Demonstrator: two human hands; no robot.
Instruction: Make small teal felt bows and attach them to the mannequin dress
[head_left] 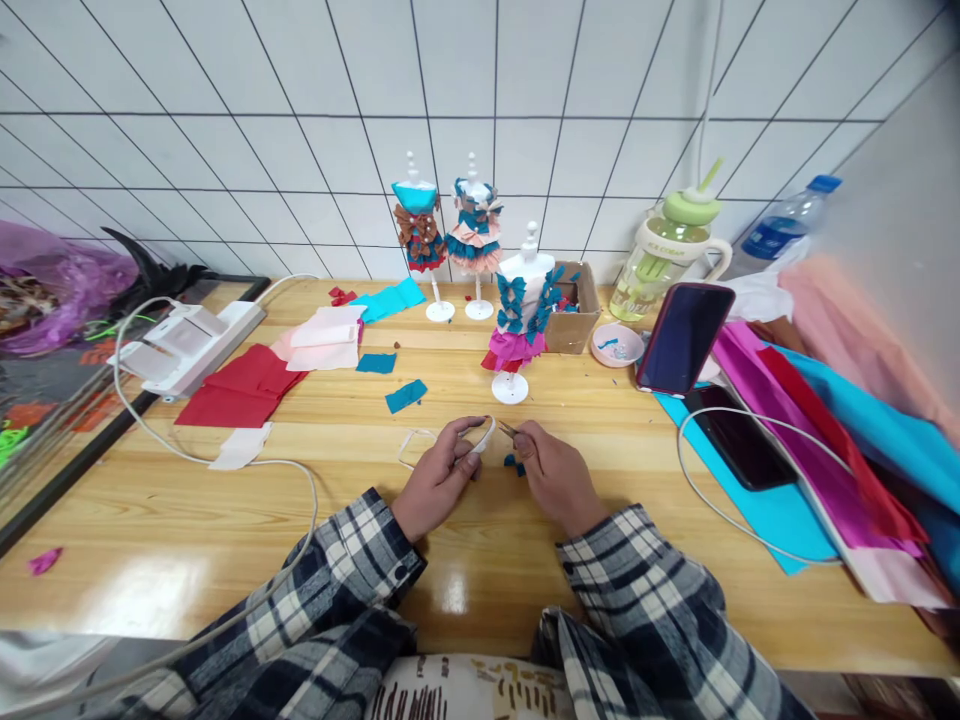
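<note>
My left hand [444,472] is closed, its fingers and thumb pinching a narrow white strip [486,436] that curves up in an arc. A thin white loop [409,447] lies on the table beside that hand. My right hand [556,472] grips tweezers [508,429], whose slim tips point at the strip; most of the tool is hidden in the fist. Small dark teal paper pieces [514,464] lie just under the right fingers. Beyond the hands stands a small white dress form [529,275] trimmed with teal bows and a magenta and red skirt.
Two more dressed forms [474,225] stand by the wall. Behind the near form is a cardboard box [581,310], with a small pink dish [617,345] and propped phone [686,338] to its right. Coloured sheets [240,385] lie left. A white cable [311,490] crosses near my left sleeve.
</note>
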